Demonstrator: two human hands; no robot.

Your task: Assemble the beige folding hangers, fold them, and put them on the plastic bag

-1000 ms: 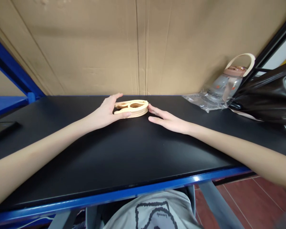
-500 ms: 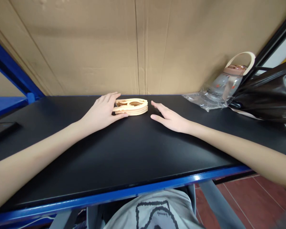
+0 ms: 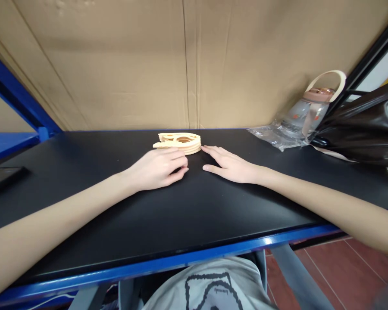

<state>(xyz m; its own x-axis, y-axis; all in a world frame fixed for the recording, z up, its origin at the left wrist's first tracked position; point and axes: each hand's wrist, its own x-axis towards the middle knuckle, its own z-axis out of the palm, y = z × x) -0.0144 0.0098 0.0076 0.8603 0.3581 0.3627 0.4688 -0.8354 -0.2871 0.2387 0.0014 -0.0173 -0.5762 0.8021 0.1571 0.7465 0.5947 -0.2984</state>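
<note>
On the black tabletop lies a low stack of cream plastic pieces [image 3: 192,148], rounded at the right end and split into two arms at the left, with an oval opening. In front of it is my left hand [image 3: 163,168], its fingers curled in and the thumb close under them. Nothing shows in that hand, and its back covers part of the stack's front side. My right hand [image 3: 231,163] rests to the right with fingers stretched out and thumb apart. Its fingertips are at the stack's rounded right end; whether they touch it I cannot tell.
A clear bottle [image 3: 305,114] with a cream handle leans at the back right, partly in crinkled plastic wrap [image 3: 271,134]. Beside it sits a shiny black bag [image 3: 358,125]. A flat dark object [image 3: 3,176] lies at the left. Cardboard [image 3: 126,64] stands behind the table.
My left hand has left the stack's left end, moved right and nearer to me, and curled its fingers. My right hand has shifted slightly, its fingertips now closer to the stack.
</note>
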